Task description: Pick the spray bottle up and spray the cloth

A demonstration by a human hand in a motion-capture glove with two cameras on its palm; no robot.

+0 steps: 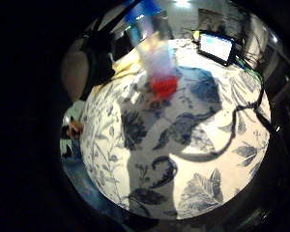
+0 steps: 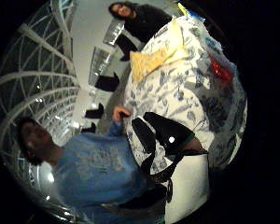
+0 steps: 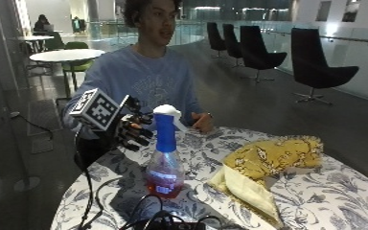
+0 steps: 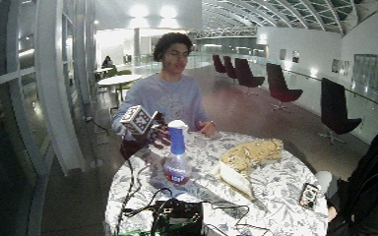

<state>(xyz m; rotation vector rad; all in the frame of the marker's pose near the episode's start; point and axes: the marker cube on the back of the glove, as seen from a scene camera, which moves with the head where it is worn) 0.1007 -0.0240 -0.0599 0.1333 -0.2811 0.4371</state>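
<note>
Gloved grip (image 3: 135, 132) loosely spread beside spray bottle (image 3: 164, 160), floral tablecloth (image 3: 337, 191), yellow cloth (image 3: 270, 158)

- Spray bottle (image 3: 164, 158): upright just beside the hand (image 3: 133, 132), nothing between them.
- Yellow cloth (image 3: 270, 163): beyond bottle, bare tabletop (image 3: 337, 191) around.
- Cables (image 3: 152, 213): below hand, near tabletop edge.

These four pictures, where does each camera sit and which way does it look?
Little finger palm view: on the gloved palm, facing the table and bottle; no hand shows.
Thumb palm view: same palm, facing back at the person; black straps show.
Outside view: across the table, facing the person; gloved hand open behind the bottle.
Wide outside view: farther back, same direction.
All four share the bottle; three show the yellow cloth.
</note>
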